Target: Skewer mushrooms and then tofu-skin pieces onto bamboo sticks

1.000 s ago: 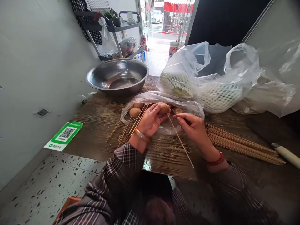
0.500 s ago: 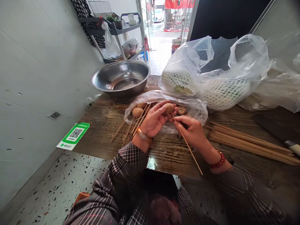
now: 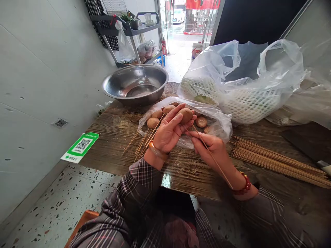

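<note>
My left hand (image 3: pixel 172 132) is closed round a brown mushroom (image 3: pixel 186 116), which sits between thumb and fingers above an open plastic bag (image 3: pixel 222 126). My right hand (image 3: pixel 212 148) pinches a thin wooden skewer (image 3: pixel 218 166) close to the mushroom; its long end slants back over my right wrist. The skewer's upper end meets the mushroom, though how deep it goes is hard to see. More mushrooms (image 3: pixel 201 121) lie in the bag, some behind my left hand. Left of that hand, several skewers (image 3: pixel 141 142) rest on the table by the bag's edge.
A metal basin (image 3: pixel 134 70) stands at the back left of the wooden table (image 3: pixel 108 151). Large plastic bags (image 3: pixel 248 100) with net-wrapped produce fill the back right. A bundle of skewers (image 3: pixel 274 160) and a dark blade (image 3: pixel 300 143) lie to the right; a green code card (image 3: pixel 82 147) is left.
My right hand has shifted slightly right and down, and the skewer's rear end now lies over my wrist. The mushroom in my left hand is turned a little. The camera view has moved slightly.
</note>
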